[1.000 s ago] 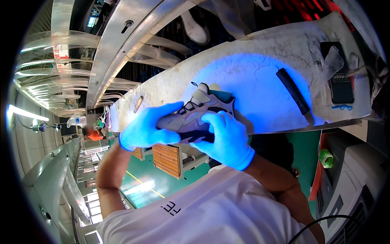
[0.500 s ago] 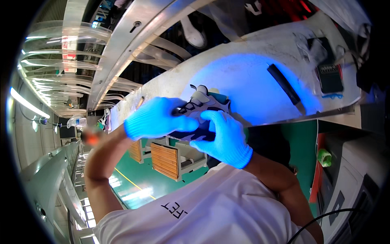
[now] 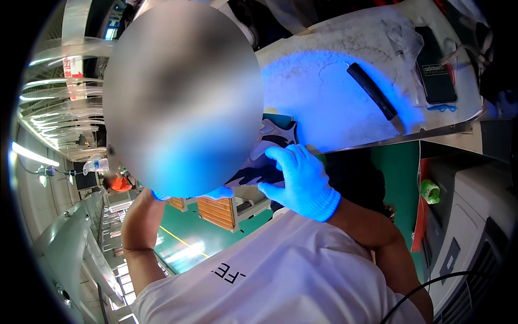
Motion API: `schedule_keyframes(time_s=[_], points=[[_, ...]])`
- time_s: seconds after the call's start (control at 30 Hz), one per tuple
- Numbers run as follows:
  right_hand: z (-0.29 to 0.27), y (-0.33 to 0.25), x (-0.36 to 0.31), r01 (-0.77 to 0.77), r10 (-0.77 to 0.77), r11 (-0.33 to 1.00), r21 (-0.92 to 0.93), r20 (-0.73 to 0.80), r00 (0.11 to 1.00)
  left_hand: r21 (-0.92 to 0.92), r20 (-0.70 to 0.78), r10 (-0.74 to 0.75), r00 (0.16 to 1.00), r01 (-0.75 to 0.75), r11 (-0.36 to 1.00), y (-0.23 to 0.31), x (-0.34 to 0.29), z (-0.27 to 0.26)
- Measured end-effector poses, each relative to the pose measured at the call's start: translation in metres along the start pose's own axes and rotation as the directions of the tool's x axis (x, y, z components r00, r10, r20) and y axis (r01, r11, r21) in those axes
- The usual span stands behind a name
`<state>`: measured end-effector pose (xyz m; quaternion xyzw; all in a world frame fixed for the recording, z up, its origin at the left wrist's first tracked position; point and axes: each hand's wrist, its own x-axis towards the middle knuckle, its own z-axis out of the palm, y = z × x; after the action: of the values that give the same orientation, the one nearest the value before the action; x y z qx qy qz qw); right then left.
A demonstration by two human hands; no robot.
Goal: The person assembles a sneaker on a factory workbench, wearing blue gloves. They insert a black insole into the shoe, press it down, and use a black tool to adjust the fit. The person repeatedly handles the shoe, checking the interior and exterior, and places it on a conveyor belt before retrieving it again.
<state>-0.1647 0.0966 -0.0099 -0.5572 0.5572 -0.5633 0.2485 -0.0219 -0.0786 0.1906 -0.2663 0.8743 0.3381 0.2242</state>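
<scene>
A sneaker [image 3: 263, 167] in grey and dark patches lies at the front edge of the workbench, under blue light. My right hand [image 3: 302, 181], in a knitted glove, grips its near side, the fingers on the upper and the thumb lower down. A large blurred oval covers the shoe's left part and most of my left hand [image 3: 218, 193]. Only bits of that glove show below the blur, close to the shoe, so its fingers cannot be read.
A black pen-like tool [image 3: 372, 92] lies on the pale bench [image 3: 324, 40]. Farther right are a dark phone-shaped object [image 3: 436, 67] and a clear plastic bag [image 3: 403, 40]. A wooden-slatted stool [image 3: 217, 212] stands below the bench. A grey machine [image 3: 469, 200] stands at right.
A blurred oval now covers my left hand and part of the shoe, both visible before. My right hand keeps its place at the shoe. The view has shifted slightly.
</scene>
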Motion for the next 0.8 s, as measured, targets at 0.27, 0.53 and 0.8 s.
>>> schedule_keyframes(time_s=[0.27, 0.53, 0.8], points=[[0.001, 0.005, 0.009, -0.027, 0.031, 0.998, 0.054, -0.061, 0.998, 0.014, 0.048, 0.033, 0.998, -0.034, 0.999, -0.009, 0.008, -0.007], [0.002, 0.001, 0.014, -0.068, 0.07, 0.997, 0.033, -0.044, 0.997, 0.024, 0.148, -0.345, 0.927, 0.345, 0.938, -0.01, 0.03, -0.005], [0.011, 0.004, 0.012, -0.067, 0.067, 0.998, 0.006, -0.037, 0.997, 0.29, 0.081, -0.594, 0.8, 0.551, 0.782, 0.014, 0.069, 0.015]])
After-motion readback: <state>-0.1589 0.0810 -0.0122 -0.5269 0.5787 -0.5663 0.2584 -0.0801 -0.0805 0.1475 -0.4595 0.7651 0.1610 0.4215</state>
